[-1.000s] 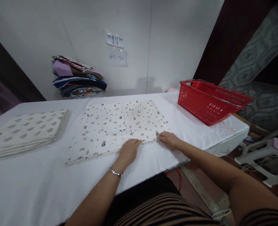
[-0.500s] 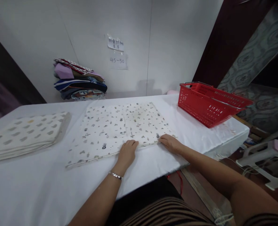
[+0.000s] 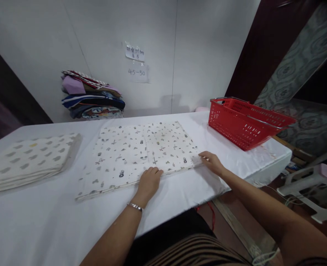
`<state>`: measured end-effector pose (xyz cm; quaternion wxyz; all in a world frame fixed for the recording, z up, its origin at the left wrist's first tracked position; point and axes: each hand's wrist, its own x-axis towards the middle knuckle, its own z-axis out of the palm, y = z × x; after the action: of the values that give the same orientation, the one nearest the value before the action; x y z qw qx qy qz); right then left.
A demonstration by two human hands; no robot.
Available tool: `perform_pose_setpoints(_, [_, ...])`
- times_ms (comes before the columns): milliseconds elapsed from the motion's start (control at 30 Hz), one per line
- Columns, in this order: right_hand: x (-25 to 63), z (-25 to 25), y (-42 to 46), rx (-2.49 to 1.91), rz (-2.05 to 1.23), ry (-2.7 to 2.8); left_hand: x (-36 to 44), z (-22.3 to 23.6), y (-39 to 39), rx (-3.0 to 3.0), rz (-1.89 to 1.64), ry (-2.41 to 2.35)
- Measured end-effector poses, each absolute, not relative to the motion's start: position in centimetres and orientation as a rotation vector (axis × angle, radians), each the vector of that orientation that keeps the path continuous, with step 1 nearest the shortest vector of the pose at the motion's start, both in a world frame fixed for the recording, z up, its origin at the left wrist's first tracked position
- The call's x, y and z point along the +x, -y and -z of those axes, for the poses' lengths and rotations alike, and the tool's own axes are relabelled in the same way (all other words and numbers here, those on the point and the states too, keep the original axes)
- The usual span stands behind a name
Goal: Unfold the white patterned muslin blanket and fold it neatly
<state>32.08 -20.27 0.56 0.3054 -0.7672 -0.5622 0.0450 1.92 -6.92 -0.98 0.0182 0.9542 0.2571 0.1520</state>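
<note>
A white-covered table [image 3: 47, 221] spans the view, a printed cotton cloth [image 3: 130, 157] flat at centre. A red shopping basket [image 3: 232, 127] stands at three o'clock. At six, the left hand [image 3: 149, 181] rests on the cloth's near edge, fingers together; at four, the right hand's [image 3: 212, 163] fingers bend beside its near-right corner, pinch unclear.

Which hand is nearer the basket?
Right hand, by the near right corner of the printed cloth, left of the red shopping basket; left hand is farther left, on the cloth's edge.
</note>
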Motion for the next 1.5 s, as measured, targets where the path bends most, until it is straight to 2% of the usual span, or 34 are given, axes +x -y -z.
perform_pose_setpoints(100, [34.1, -1.6, 20.7, -2.309, -0.234, 1.193, 1.9, 1.1, 6.9, 2.961, -0.465, -0.808])
perform_pose_setpoints(433, [34.4, -2.5, 19.9, -2.577, -0.453, 1.084, 1.9, 0.7, 7.1, 2.941, -0.418, -0.846])
perform_pose_setpoints(767, [35.0, -1.9, 19.1, -2.513, -0.484, 1.005, 2.0, 0.6, 7.0, 2.92, -0.385, -0.855])
perform_pose_setpoints(1233, [34.9, -1.5, 19.0, -2.565, -0.763, 0.952, 2.0, 0.5, 7.2, 2.88, -0.376, -0.862])
perform_pose_setpoints(1500, [34.6, -2.0, 19.9, -2.488, -0.724, 0.883, 1.7, 0.6, 7.3, 2.861, -0.479, -0.826])
